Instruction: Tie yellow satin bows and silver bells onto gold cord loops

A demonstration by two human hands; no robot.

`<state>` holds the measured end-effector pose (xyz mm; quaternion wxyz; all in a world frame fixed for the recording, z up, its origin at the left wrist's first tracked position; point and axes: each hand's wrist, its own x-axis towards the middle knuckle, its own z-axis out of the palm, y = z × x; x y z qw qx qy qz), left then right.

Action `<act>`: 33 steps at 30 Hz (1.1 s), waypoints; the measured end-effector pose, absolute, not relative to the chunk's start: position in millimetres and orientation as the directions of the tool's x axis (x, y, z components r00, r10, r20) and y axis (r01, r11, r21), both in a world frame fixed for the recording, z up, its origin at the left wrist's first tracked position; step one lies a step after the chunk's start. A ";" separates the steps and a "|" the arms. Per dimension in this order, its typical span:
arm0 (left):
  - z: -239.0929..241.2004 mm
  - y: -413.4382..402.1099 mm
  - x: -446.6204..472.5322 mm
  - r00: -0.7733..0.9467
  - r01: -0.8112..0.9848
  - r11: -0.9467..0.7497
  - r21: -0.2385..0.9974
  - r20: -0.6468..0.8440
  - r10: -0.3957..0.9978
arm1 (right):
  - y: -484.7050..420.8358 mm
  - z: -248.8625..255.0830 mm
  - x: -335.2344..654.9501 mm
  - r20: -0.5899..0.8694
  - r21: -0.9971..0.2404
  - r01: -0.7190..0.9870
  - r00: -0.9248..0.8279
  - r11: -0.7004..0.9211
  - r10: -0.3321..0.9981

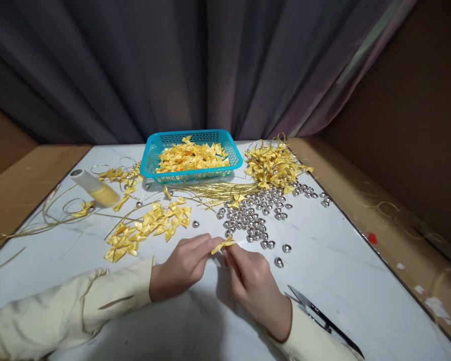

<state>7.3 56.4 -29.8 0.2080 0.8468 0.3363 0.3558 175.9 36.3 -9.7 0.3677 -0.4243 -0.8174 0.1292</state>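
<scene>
Between my two hands, low over the middle of the table, is a small yellow ribbon bow. My left hand pinches it from the left, and my right hand pinches it from the right. The fingertips nearly meet, and whatever else they may hold is hidden. Loose yellow bows lie just beyond my left hand. Silver heart-shaped beads are scattered beyond my right hand. Black thread snips rest beside my right wrist, partly covered by the sleeve.
A blue plastic basket full of yellow bows stands at the back. Right of it is a pile of bows with gold ties. Gold wire ties lie in front. A tilted bottle with yellow contents is at left. A curtain hangs behind.
</scene>
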 end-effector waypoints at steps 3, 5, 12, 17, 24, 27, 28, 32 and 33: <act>-27.7 56.6 8.1 0.537 0.423 -0.718 0.553 0.485 0.690 | 36.2 -8.2 174.9 0.480 -0.556 0.581 -0.359 0.594 0.800; -26.0 56.8 8.7 0.546 0.430 -0.729 0.533 0.489 0.680 | 36.0 -6.8 174.4 0.475 -0.579 0.567 -0.351 0.587 0.807; -25.4 58.5 8.9 0.565 0.423 -0.722 0.548 0.464 0.683 | 35.0 -4.6 175.3 0.418 -0.665 0.533 -0.316 0.523 0.852; -28.6 57.9 8.4 0.561 0.370 -0.697 0.614 0.450 0.695 | 34.8 -4.4 174.0 0.326 -0.739 0.506 -0.309 0.445 0.893; -17.0 63.6 11.1 0.360 0.309 -0.223 0.925 0.103 0.927 | 54.3 13.5 199.2 0.340 -0.664 0.595 -0.300 0.453 0.891; -10.9 67.2 11.2 0.510 0.146 0.032 0.989 -0.103 0.854 | 64.1 19.8 207.7 0.307 -0.794 0.500 -0.162 0.346 0.938; -9.2 67.8 11.2 0.598 0.111 0.112 0.988 -0.156 0.786 | 65.8 19.9 207.8 0.255 -0.842 0.441 -0.179 0.309 0.950; -5.0 68.0 11.0 0.778 0.093 0.304 0.948 -0.260 0.572 | 63.7 12.2 199.4 0.019 -0.979 0.170 -0.463 0.110 0.886; -4.6 68.0 10.7 0.786 0.089 0.325 0.941 -0.267 0.558 | 62.0 9.7 196.8 -0.015 -0.994 0.102 -0.531 0.046 0.847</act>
